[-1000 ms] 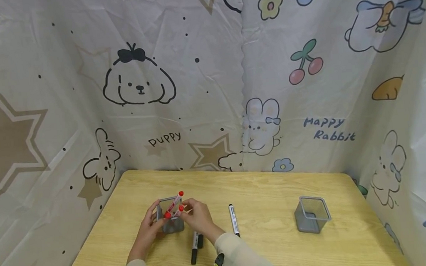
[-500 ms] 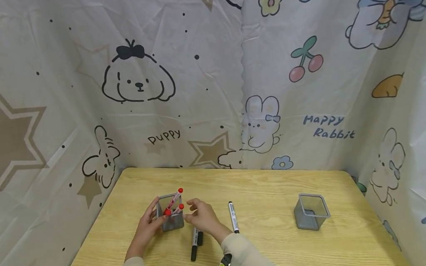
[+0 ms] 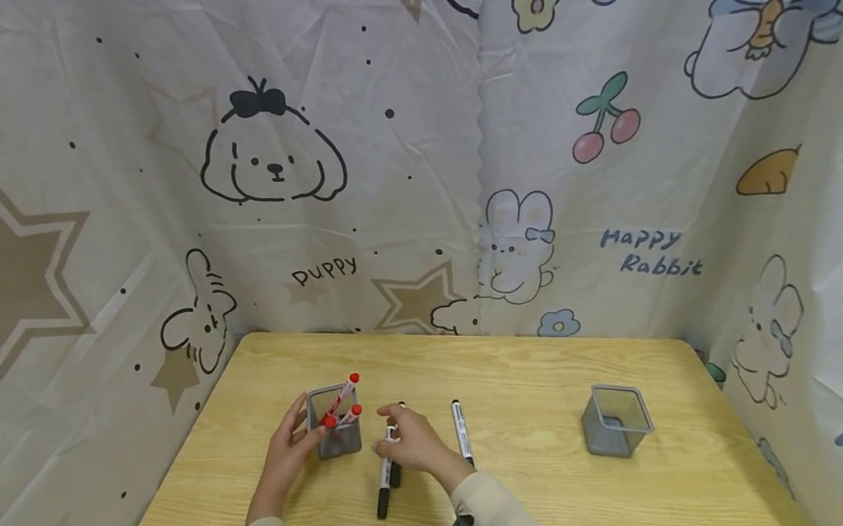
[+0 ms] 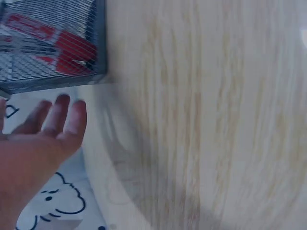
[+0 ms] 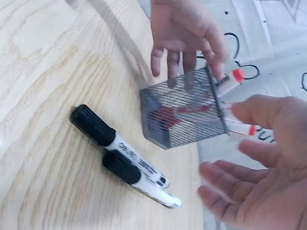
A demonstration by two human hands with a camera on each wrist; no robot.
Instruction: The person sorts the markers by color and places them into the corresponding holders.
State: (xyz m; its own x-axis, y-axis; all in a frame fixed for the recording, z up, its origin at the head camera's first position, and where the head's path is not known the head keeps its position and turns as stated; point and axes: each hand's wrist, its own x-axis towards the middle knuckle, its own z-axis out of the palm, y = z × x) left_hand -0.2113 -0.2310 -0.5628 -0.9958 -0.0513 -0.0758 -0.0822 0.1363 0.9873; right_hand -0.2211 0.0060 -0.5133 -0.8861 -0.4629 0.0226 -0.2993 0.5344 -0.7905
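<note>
My left hand (image 3: 288, 451) holds a grey mesh pen holder (image 3: 341, 443) by its left side, thumb near the front rim and fingers behind. Several red-capped markers (image 3: 344, 394) lean inside the holder, their caps above the rim in the head view. In the right wrist view, the left fingers show partly through the mesh. My right hand (image 3: 415, 441) hovers just right of the holder, fingers loosely bent and holding nothing. Below it, two black-capped whiteboard markers (image 5: 127, 151) lie side by side on the table. Another black-capped marker (image 3: 462, 431) lies right of that hand.
A second grey mesh pen holder (image 3: 616, 425) stands upright at the right of the wooden table (image 3: 527, 469). Printed cloth (image 3: 392, 174) hangs behind the table and along both sides.
My right hand has let go of a red-capped marker at the pen holder and moved right, over the black-capped markers. The left hand stays at the holder, which has shifted slightly left.
</note>
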